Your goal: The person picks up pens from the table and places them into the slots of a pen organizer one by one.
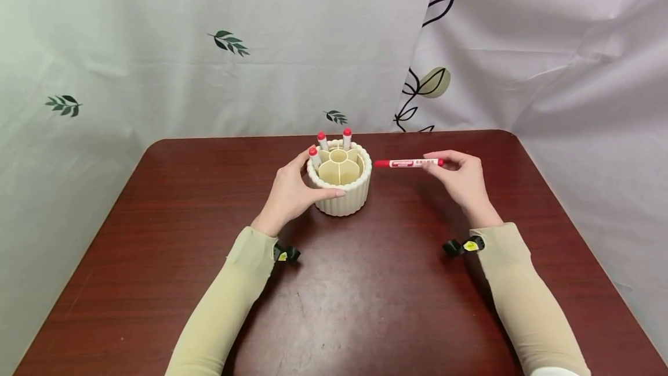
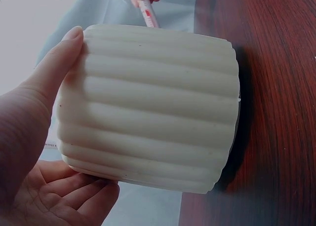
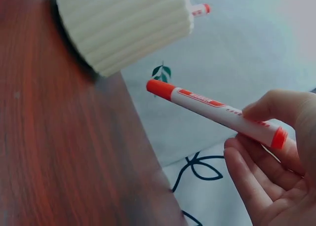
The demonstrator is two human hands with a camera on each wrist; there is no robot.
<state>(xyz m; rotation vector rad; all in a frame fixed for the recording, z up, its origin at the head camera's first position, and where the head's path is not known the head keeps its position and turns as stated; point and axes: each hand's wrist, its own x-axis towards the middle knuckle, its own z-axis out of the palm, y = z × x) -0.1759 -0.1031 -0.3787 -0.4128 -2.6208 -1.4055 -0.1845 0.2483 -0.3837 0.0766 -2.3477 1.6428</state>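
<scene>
A cream ribbed pen holder with several compartments stands upright on the table. My left hand grips it from the left, thumb along the near rim and fingers round the far left side; the left wrist view shows its ribbed wall close up. Three markers with red ends stick up from the rear and left compartments, one of them a marker at the back. To the right of the holder, my right hand pinches a red and white marker near one end. This marker lies level, its red cap pointing at the holder's rim.
The dark red wooden table reaches back to a pale hanging cloth with leaf prints. A black strap device sits at the left wrist, and another strap device at the right.
</scene>
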